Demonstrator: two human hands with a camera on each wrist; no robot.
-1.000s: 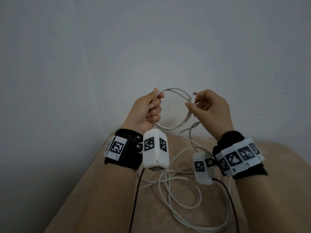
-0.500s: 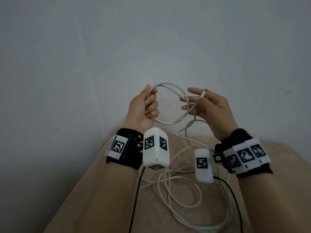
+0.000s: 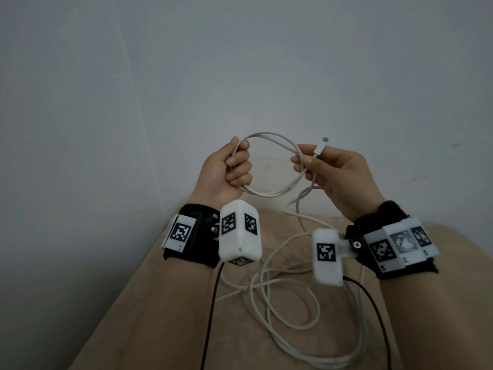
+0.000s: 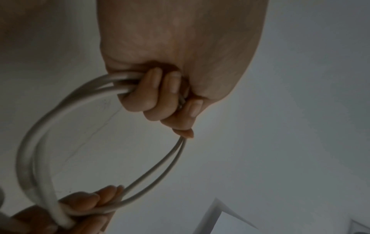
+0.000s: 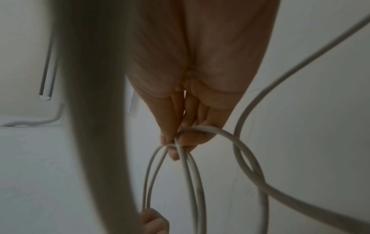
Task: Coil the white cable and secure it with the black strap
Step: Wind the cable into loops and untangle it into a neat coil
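Both hands hold a small double loop of the white cable [image 3: 269, 136] in the air before the wall. My left hand [image 3: 234, 166] grips the loop's left side in a fist, its fingers [image 4: 158, 95] curled round both strands of the cable [image 4: 40, 142]. My right hand [image 3: 306, 164] pinches the loop's right side near the plug end [image 3: 320, 148], which sticks up past the fingers; in the right wrist view its fingertips [image 5: 170, 139] close on the cable [image 5: 192, 182]. The rest of the cable [image 3: 280, 303] hangs down and lies loose on the beige surface. No black strap is in view.
A beige cushioned surface [image 3: 160, 303] lies below my forearms, against a plain grey-white wall [image 3: 240, 62]. Thin black leads [image 3: 210, 316] run from the wrist cameras toward me. A white pipe [image 5: 47, 71] shows on the wall in the right wrist view.
A second turn has been laid onto the loop. My right hand opened its fingers, then closed again on the loop's right side; the plug end now points up. Both hands have risen slightly.
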